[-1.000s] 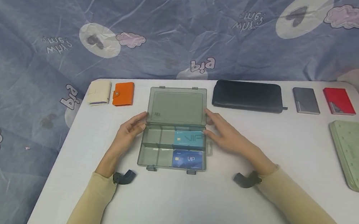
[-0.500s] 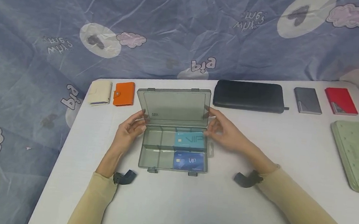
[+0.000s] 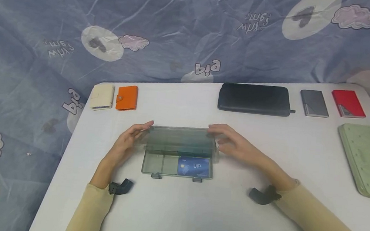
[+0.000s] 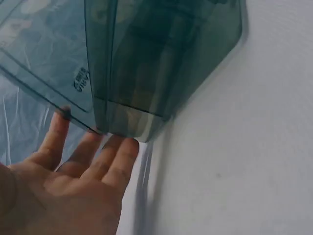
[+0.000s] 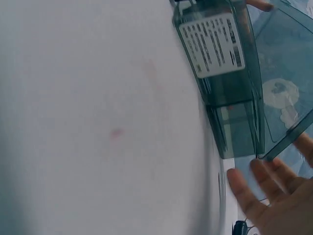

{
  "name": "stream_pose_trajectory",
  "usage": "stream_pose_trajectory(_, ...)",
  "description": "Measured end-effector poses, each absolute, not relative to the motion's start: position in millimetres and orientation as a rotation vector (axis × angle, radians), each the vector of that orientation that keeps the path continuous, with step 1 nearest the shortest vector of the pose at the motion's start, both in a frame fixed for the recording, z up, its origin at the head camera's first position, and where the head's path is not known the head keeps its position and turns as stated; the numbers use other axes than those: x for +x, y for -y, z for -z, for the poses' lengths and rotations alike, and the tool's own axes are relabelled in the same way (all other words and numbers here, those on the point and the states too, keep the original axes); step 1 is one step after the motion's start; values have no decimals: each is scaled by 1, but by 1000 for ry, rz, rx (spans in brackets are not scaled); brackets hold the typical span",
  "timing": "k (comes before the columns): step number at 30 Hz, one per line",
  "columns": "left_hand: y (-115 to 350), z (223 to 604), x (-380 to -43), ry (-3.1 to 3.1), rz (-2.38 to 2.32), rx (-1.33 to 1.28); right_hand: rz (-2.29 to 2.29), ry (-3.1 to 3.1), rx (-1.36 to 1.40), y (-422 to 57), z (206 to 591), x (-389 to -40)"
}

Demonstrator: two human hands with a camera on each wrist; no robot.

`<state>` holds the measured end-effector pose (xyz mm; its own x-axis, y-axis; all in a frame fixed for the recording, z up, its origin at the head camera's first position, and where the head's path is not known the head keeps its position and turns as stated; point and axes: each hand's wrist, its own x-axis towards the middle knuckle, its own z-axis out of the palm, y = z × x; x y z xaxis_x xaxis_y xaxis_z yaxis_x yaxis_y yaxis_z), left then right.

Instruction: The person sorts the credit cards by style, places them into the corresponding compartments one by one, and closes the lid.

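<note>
A clear grey-green plastic storage box sits on the table, its hinged lid tilted forward over the back row and blurred by motion. In the front right compartment lies a dark blue VIP card; the lid covers the back row from view. At the box's left side is my left hand, straight fingers against the lid's edge and box corner. On the other side, my right hand touches the lid's right end with extended fingers. A white printed label shows under the box in the right wrist view.
Behind the box lie a cream card holder, an orange card holder and a long black zip wallet. Farther right are a grey card case, a red card case and a green padded item.
The lid has swung from lying flat back, up and over toward the front, now covering the light blue card in the back row. Both hands have followed it at its sides.
</note>
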<state>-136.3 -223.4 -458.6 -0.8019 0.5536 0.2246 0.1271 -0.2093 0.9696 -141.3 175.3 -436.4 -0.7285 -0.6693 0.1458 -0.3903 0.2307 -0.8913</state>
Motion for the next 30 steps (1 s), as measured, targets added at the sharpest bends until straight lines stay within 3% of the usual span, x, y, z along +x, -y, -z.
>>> stream_pose_trajectory(14,234,465,-123,-1865,-1789,726,1011,-2536,-1102,-178,446,-131)
stream_pose_trajectory(19,231,466,-124,-1912,-1851,667,1008,-2520,-1238,-177,444,-129)
stream_pose_trajectory(26,223,457,-119,-2148,-1845,840,1092,-2543,-1338,-174,443,-130)
stream_pose_trajectory(30,215,445,-113,-2228,-1781,790,1118,-2630,-1376,-171,438,-127)
